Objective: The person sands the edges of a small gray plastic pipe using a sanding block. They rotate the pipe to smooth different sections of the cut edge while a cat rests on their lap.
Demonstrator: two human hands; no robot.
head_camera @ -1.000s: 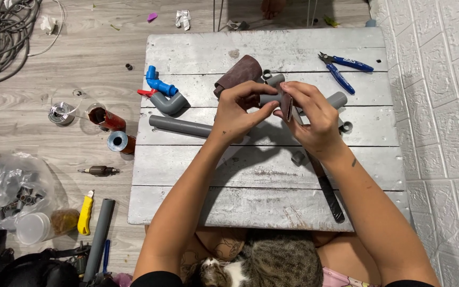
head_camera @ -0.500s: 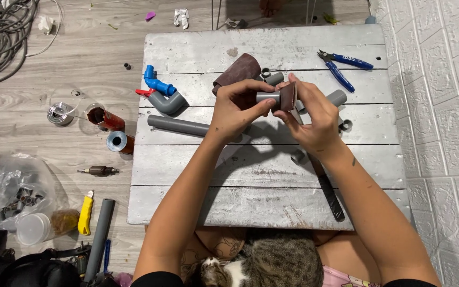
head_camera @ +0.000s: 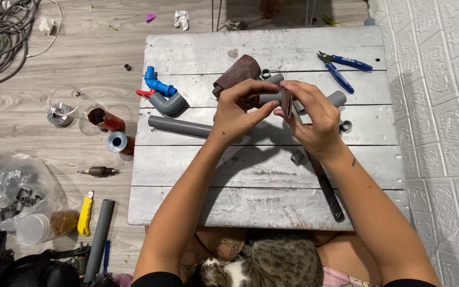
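Short grey plastic pipe piece (head_camera: pixel 270 98) is held just above the middle of the whitewashed plank tabletop (head_camera: pixel 272 175), its long axis running from nine o'clock to three o'clock, level with the boards. The left hand (head_camera: pixel 238 109) is closed on the pipe's nine o'clock end, thumb underneath and fingers curled over the top. The right hand (head_camera: pixel 314 119) pinches a small folded strip of brown sandpaper (head_camera: pixel 288 102) against the pipe's three o'clock end; the strip stands edge-on and hides that end, so how far the pipe reaches into the hand cannot be told.

Going down in size after the tabletop: a striped tabby cat (head_camera: pixel 272 263) lies at six o'clock below the table edge, partly cut off by the frame. A long grey plastic pipe (head_camera: pixel 179 126) lies at nine o'clock of the left hand, its inner end hidden under the wrist. A brown sandpaper roll (head_camera: pixel 235 74) lies at eleven o'clock of the hands, partly covered by the left fingers. A dark narrow saw blade (head_camera: pixel 328 191) runs toward five o'clock, its upper end hidden under the right forearm. Blue-handled pliers (head_camera: pixel 343 68) lie at two o'clock. A grey elbow fitting with a blue tap (head_camera: pixel 163 95) lies at ten o'clock. A small grey coupling (head_camera: pixel 297 157) lies just below the right wrist.
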